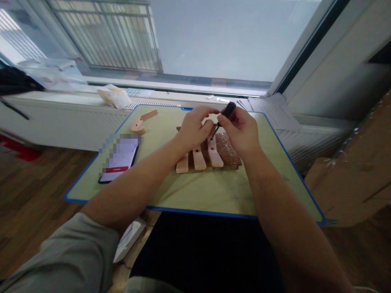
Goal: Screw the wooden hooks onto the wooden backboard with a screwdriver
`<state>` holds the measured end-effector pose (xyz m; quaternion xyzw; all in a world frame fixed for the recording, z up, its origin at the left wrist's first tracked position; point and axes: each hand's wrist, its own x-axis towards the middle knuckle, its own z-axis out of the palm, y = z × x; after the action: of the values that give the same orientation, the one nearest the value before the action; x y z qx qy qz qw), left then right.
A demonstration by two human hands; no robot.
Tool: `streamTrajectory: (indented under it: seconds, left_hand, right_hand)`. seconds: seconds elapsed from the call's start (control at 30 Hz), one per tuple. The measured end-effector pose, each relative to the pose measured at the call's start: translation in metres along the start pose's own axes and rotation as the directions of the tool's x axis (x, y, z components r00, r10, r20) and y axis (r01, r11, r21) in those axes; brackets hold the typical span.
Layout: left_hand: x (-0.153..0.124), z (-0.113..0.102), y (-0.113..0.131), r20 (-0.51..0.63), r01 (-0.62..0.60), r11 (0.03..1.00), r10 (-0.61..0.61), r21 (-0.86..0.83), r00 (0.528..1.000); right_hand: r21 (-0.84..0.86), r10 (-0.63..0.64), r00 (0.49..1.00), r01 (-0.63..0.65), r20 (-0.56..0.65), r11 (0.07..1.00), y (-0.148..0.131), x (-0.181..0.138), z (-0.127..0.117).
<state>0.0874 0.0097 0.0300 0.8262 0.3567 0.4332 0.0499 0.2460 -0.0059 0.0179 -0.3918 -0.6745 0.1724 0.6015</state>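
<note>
My right hand (241,132) grips a screwdriver (228,110) by its black handle. The thin shaft slants down to a hole or screw in the rightmost pale wooden hook (215,156). My left hand (197,128) is just left of the shaft, over the wooden pieces, fingers curled with thumb and forefinger near the handle; whether they pinch anything is hidden. Two more pale wooden pieces, a middle one (199,158) and a left one (182,164), lie beside it on a brown board (229,152) that looks wrapped in clear plastic.
A loose wooden hook (142,122) lies at the table's back left. In front of it is a phone (120,156). The small table (195,199) has a blue edge. Behind stand a radiator (76,122) and a window; a cardboard box (357,171) is at the right.
</note>
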Motion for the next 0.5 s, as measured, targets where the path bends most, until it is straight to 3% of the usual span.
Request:
streamTrajectory:
  seconds: [0.5]
  left_hand:
    - [0.0,-0.003,0.005,0.06,-0.059,0.998,0.06,-0.019,0.996]
  right_hand:
    - [0.116,0.015,1.0,-0.017,0.019,0.993,-0.014,-0.001,-0.003]
